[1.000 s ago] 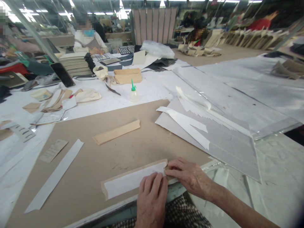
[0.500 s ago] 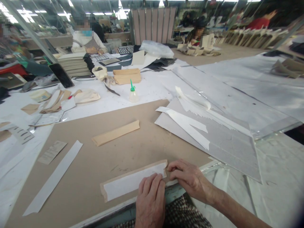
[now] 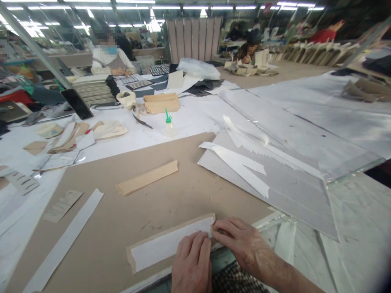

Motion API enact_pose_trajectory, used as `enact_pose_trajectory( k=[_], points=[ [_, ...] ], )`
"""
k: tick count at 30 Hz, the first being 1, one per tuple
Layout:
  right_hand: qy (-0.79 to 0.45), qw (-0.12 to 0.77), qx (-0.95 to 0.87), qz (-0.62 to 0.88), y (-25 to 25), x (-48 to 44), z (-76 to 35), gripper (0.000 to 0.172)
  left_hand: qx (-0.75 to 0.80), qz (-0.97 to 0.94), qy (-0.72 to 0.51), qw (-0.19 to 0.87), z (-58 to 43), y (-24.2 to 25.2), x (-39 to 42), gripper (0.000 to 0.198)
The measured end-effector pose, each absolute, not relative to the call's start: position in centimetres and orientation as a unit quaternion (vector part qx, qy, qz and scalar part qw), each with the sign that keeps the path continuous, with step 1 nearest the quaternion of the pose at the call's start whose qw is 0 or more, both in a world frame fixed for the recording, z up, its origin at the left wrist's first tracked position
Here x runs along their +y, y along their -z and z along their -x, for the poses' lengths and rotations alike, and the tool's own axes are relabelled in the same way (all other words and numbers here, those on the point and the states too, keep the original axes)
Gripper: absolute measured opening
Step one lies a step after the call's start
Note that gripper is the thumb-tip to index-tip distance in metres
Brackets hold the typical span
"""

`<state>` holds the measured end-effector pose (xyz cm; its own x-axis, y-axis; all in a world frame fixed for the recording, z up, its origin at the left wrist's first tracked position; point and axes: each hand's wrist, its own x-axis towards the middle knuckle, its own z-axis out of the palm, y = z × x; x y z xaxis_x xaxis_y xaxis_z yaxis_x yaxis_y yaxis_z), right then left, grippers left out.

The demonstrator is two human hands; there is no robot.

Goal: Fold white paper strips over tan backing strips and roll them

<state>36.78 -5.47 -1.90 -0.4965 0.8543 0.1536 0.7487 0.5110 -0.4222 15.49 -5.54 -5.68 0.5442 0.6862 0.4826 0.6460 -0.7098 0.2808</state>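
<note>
A white strip [image 3: 165, 248] lies on top of a slightly larger tan strip [image 3: 130, 260] near the front edge of the brown board [image 3: 146, 211]. The fingers of my left hand [image 3: 192, 258] rest flat on the strips' lower right part, holding nothing. At their right end my right hand [image 3: 244, 240] has thumb and forefinger closed on the tan strip's edge. The fingertips partly hide that edge. A folded tan strip [image 3: 149, 177] lies farther back on the board. To the left are another white strip [image 3: 67, 240] and a printed grey card [image 3: 63, 206].
Loose white strips [image 3: 241, 169] lie on a grey sheet [image 3: 293, 191] at the right. Behind the board stand a green-tipped bottle [image 3: 170, 127], tan bundles [image 3: 161, 103] and a leaning phone [image 3: 77, 103]. Across the table sits a masked person [image 3: 113, 61].
My right hand has moved slightly left, and its fingertips now meet the tan strip's right end. My left hand stays on the strips. The whole view has shifted a little.
</note>
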Motion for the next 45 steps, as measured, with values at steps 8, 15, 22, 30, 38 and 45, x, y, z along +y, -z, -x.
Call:
enact_pose_trajectory(
  k=[8, 15, 22, 30, 38, 45],
  points=[
    [-0.148, 0.323, -0.779, 0.517, 2.6, -5.5, -37.0, 0.034, 0.406, -0.870, -0.266, 0.083, -16.4, 4.0, -3.0, 0.033],
    [-0.110, 0.304, -0.783, 0.531, 2.9, -4.8, -36.7, 0.038, 0.404, -0.878, -0.248, 0.061, -16.8, 4.4, -2.9, 0.036],
    [-0.118, 0.296, -0.786, 0.531, 3.0, -4.1, -36.8, 0.045, 0.407, -0.877, -0.249, 0.048, -16.9, 4.7, -2.9, 0.036],
    [-0.125, 0.278, -0.793, 0.527, 2.8, -3.6, -36.8, 0.045, 0.407, -0.878, -0.248, 0.049, -16.9, 4.7, -2.7, 0.037],
    [-0.103, 0.253, -0.807, 0.523, 2.1, -3.0, -36.4, 0.037, 0.409, -0.876, -0.250, 0.044, -16.9, 4.7, -2.8, 0.037],
    [-0.009, 0.171, -0.807, 0.565, 2.1, -4.1, -34.2, 0.034, 0.413, -0.876, -0.243, 0.058, -17.0, 4.5, -2.9, 0.035]
  ],
)
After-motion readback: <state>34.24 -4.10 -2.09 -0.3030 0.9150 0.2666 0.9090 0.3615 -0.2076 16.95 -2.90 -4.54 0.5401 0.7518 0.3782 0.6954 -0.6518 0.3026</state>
